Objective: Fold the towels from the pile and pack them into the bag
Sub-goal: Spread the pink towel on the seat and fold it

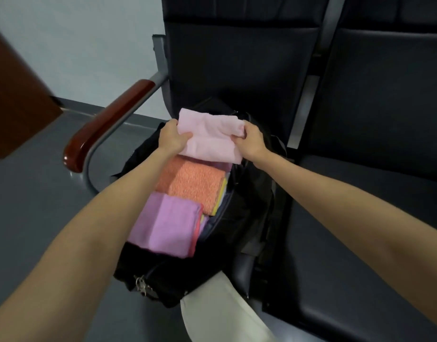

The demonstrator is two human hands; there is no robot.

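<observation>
Both sets of fingers are curled tight round the same pink towel (211, 137). The left hand (172, 138) pinches its left edge with the thumb on top, and the right hand (249, 141) bunches up the right edge, knuckles facing us. So neither hand is loose, both are grasping the cloth.

The pink towel is folded into a rough rectangle and held over the far end of the open black bag (247, 193), which sits on a dark seat (360, 218). Already lying in the bag are an orange towel (192, 185) in the middle and a purple towel (167, 223) at the near end, touching each other edge to edge. Thin strips of yellow and pink stick out under those two, so there's more stacked beneath, but I can't tell how many.

Around it: a wooden armrest (109, 124) on a grey metal frame just left of the bag, the dark seat back (237, 58) behind, and a brown cabinet (15, 99) off to the left, cut off by the edge. A pale trouser leg (220, 309) shows below the bag. Some metal zipper pulls (141, 285) hang at the near end, too blurry to make out properly. The bag's far end is hidden behind the pink towel and the hands.
</observation>
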